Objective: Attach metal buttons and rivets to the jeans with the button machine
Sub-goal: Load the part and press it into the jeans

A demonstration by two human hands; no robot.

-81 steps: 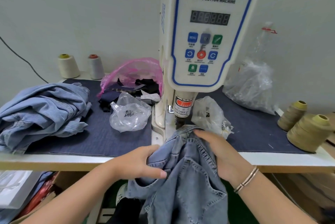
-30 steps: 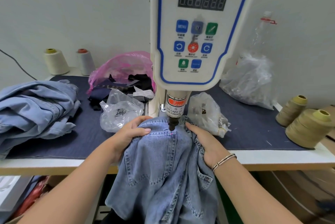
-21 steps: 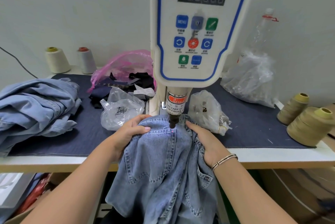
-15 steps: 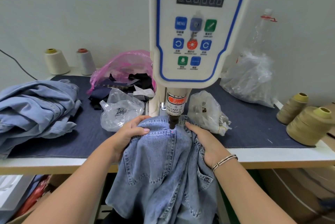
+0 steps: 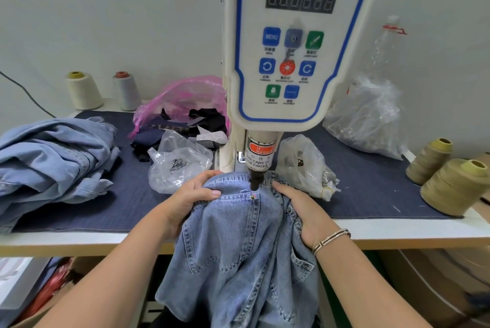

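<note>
The pair of light-blue denim jeans (image 5: 238, 242) is draped over the front edge of the white worktable (image 5: 397, 232), its pocket corner bunched up directly beneath the dark punch tip (image 5: 254, 181) of the white-and-blue servo button machine (image 5: 291, 62). A small metal rivet (image 5: 253, 197) shows at that pocket corner, just in front of the punch. The left hand (image 5: 191, 200) curls its fingers over a fold of denim left of the punch, thumb pressed on top; the right hand (image 5: 299, 211) grips the cloth on the other side, likely to keep the corner taut and both sets of fingers clear of the strike. Clear plastic bags of metal parts (image 5: 177, 163) sit just behind, within reach. Folded denim garments (image 5: 53, 158) lie well to the left.
</note>
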